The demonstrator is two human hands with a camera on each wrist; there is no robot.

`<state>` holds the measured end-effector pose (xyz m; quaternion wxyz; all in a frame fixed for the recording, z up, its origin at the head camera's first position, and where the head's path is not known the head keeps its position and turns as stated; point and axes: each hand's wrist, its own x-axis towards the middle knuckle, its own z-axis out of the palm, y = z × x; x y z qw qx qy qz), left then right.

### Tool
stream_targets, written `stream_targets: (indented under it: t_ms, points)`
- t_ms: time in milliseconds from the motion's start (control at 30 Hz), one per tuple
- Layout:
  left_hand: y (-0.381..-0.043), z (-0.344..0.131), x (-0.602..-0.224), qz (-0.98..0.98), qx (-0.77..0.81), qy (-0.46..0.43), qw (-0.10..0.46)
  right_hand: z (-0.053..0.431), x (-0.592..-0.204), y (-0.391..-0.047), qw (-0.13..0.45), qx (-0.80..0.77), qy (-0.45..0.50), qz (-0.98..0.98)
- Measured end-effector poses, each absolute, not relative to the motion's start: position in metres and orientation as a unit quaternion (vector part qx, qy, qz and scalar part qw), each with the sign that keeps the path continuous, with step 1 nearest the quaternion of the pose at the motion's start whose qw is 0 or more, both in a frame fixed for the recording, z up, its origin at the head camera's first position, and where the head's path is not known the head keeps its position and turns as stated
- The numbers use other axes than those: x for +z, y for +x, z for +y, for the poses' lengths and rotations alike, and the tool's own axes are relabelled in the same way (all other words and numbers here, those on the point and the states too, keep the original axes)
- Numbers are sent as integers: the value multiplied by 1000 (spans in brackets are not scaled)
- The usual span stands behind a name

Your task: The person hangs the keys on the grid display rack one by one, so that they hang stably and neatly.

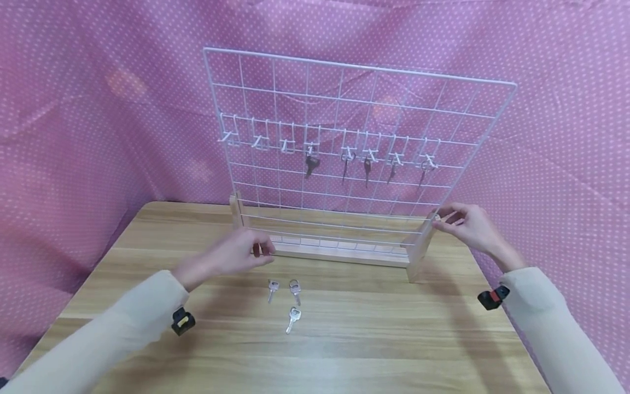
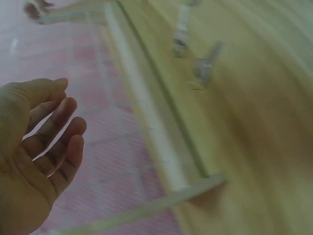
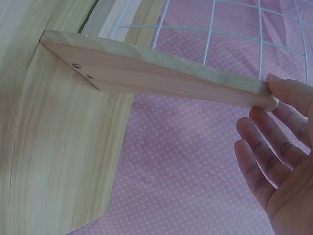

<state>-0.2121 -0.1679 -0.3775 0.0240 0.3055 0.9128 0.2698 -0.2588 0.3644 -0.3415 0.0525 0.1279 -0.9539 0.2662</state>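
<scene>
A white wire grid rack (image 1: 361, 67) stands on a wooden base (image 1: 339, 253). My right hand (image 1: 470, 227) pinches the upper tip of the base's right wooden side piece (image 3: 161, 73) between thumb and forefinger; the other fingers are loosely bent below it. Holding nothing, my left hand (image 1: 241, 250) hovers by the base's left end, fingers loosely curled. Three loose silver keys lie on the table in front of the base: a left key (image 1: 272, 290), a key with a ring (image 1: 295, 291) and a nearer key (image 1: 293, 317). The left wrist view is blurred.
A row of white hooks runs across the grid, the leftmost hook (image 1: 228, 137) bare. Several keys hang on the others, among them a dark key (image 1: 311, 164). Pink dotted cloth (image 1: 123, 109) drapes behind and beside the wooden table (image 1: 374, 339).
</scene>
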Motion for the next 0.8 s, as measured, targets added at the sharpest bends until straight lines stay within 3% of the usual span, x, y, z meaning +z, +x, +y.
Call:
stream_targets:
  t_ms: [400, 800]
  points:
    - [-225, -184, -463, 917, 300, 257, 62, 366, -341, -257, 47, 258, 122, -957]
    - [-219, -179, -491, 905, 334, 252, 75, 363, -340, -257, 47, 257, 121, -958]
